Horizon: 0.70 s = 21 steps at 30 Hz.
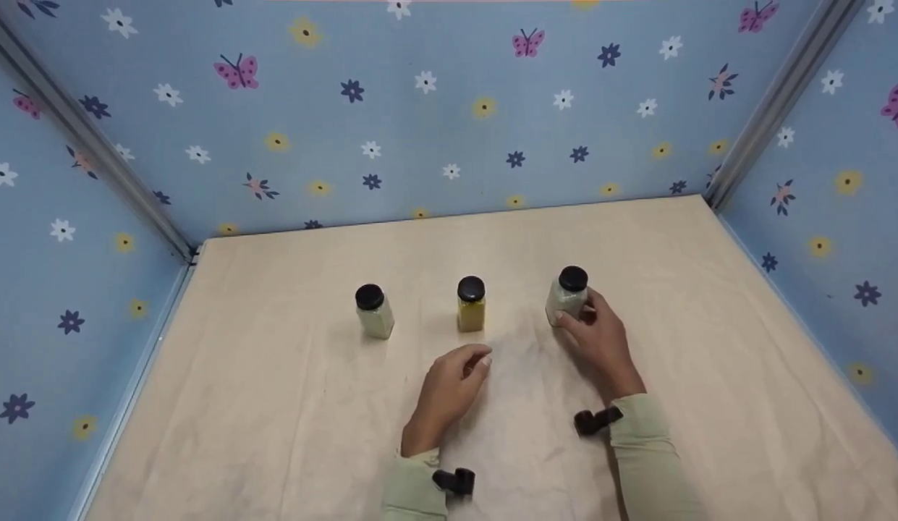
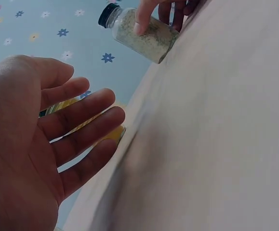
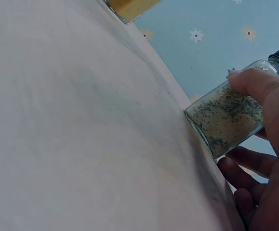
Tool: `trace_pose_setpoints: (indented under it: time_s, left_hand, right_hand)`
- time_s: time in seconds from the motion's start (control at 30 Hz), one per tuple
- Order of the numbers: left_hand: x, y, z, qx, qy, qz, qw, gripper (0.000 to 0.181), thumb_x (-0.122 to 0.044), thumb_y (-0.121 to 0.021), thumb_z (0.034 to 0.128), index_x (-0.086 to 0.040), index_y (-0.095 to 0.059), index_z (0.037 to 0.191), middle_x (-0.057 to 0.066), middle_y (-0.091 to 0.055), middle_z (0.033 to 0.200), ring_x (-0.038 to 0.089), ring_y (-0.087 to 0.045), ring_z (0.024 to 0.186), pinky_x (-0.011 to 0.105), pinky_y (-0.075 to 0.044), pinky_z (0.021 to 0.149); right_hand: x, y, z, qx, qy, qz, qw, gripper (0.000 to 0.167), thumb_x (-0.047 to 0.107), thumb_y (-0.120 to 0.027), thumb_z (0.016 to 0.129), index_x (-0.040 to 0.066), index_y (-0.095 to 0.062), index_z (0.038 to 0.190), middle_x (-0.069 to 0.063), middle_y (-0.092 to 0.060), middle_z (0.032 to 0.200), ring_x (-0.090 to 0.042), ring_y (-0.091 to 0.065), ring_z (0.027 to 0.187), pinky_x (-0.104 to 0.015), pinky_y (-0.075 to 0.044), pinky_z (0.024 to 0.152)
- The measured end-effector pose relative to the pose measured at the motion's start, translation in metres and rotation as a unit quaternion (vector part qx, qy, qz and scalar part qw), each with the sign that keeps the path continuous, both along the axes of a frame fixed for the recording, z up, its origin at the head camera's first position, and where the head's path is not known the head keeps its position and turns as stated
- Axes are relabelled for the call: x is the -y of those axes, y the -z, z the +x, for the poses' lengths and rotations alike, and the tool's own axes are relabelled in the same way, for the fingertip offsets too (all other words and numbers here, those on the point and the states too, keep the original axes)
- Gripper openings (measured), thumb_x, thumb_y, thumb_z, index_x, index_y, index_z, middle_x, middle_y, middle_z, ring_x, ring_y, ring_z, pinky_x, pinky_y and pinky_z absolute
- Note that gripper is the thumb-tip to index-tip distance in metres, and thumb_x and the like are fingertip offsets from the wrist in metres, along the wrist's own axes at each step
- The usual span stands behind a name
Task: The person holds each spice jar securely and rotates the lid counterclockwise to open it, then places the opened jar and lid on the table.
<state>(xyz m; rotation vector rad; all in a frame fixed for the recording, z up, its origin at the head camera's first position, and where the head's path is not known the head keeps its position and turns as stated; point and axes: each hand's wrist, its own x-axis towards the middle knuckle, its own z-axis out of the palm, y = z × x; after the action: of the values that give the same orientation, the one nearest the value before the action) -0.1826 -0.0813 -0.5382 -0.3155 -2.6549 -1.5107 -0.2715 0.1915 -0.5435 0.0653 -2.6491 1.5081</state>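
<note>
My right hand (image 1: 600,340) grips a glass jar (image 1: 566,302) with a black lid, thumb on one side and fingers on the other. Pale contents flecked with dark green show through its glass (image 3: 228,113) in the right wrist view. The jar stands upright at the cloth, or nearly so; whether its base touches fully I cannot tell. My left hand (image 1: 452,387) hovers with loosely bent fingers and holds nothing. Just beyond it stands a jar of yellow powder (image 1: 471,311), partly hidden behind the left fingers (image 2: 88,127) in the left wrist view.
Left of the yellow jar stands another black-lidded jar with pale green contents (image 1: 376,318). A cream cloth (image 1: 333,405) covers the table. Blue panels (image 1: 434,123) with flowers and butterflies enclose the back and both sides.
</note>
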Motion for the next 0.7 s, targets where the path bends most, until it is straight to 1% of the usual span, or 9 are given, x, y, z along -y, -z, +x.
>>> trace_pose_setpoints:
  time_s: [0.1, 0.2, 0.33, 0.47, 0.57, 0.7]
  left_hand:
    - [-0.007, -0.001, -0.003, 0.002, 0.001, -0.007, 1.0000, 0.028, -0.025, -0.058, 0.1021, -0.010, -0.072, 0.121, -0.006, -0.069, 0.105, 0.008, -0.063, 0.093, 0.034, -0.053, 0.084]
    - [-0.015, -0.002, -0.007, 0.008, 0.000, -0.007, 0.9999, 0.027, -0.025, -0.058, 0.1017, -0.012, -0.072, 0.121, -0.007, -0.069, 0.104, 0.007, -0.063, 0.093, 0.033, -0.053, 0.084]
    - [-0.024, -0.004, -0.016, 0.009, 0.006, 0.004, 0.9999, 0.027, -0.024, -0.059, 0.1015, -0.012, -0.072, 0.121, -0.009, -0.068, 0.101, 0.007, -0.062, 0.091, 0.033, -0.052, 0.083]
    - [-0.034, -0.003, -0.022, 0.009, 0.018, 0.008, 0.9998, 0.027, -0.025, -0.059, 0.1013, -0.011, -0.072, 0.120, -0.011, -0.067, 0.097, 0.007, -0.060, 0.088, 0.032, -0.051, 0.081]
    - [-0.040, -0.004, -0.023, 0.011, 0.023, 0.007, 0.9997, 0.026, -0.024, -0.060, 0.1006, -0.012, -0.073, 0.119, -0.011, -0.067, 0.096, 0.007, -0.060, 0.087, 0.031, -0.051, 0.080]
    - [-0.044, -0.008, -0.028, 0.001, 0.027, 0.016, 0.9995, 0.026, -0.025, -0.060, 0.1008, -0.012, -0.073, 0.119, -0.009, -0.068, 0.100, 0.007, -0.061, 0.090, 0.033, -0.052, 0.083]
  right_hand:
    - [0.000, 0.001, 0.001, -0.001, -0.006, -0.010, 0.9999, 0.076, 0.042, -0.072, 0.092, 0.013, -0.038, 0.154, -0.015, -0.048, 0.148, -0.032, -0.052, 0.129, -0.048, -0.043, 0.104]
    - [0.001, 0.002, 0.002, -0.002, -0.010, -0.012, 0.9999, 0.079, 0.042, -0.071, 0.093, 0.015, -0.033, 0.156, -0.015, -0.046, 0.150, -0.032, -0.051, 0.131, -0.047, -0.043, 0.106]
    - [0.002, 0.003, 0.001, -0.003, -0.005, -0.002, 1.0000, 0.082, 0.041, -0.071, 0.093, 0.015, -0.028, 0.159, -0.016, -0.045, 0.151, -0.033, -0.052, 0.131, -0.046, -0.043, 0.106]
    - [0.003, 0.004, 0.005, -0.004, 0.006, 0.012, 0.9999, 0.077, 0.040, -0.072, 0.093, 0.017, -0.036, 0.156, -0.013, -0.052, 0.146, -0.030, -0.056, 0.125, -0.046, -0.045, 0.103]
    - [0.002, 0.005, 0.005, -0.008, 0.007, 0.018, 0.9998, 0.072, 0.040, -0.073, 0.092, 0.017, -0.041, 0.154, -0.013, -0.057, 0.140, -0.028, -0.059, 0.121, -0.046, -0.045, 0.102]
    - [0.001, 0.002, 0.001, -0.009, 0.012, 0.007, 0.9999, 0.069, 0.037, -0.073, 0.092, 0.017, -0.045, 0.151, -0.014, -0.060, 0.136, -0.028, -0.058, 0.121, -0.047, -0.043, 0.104]
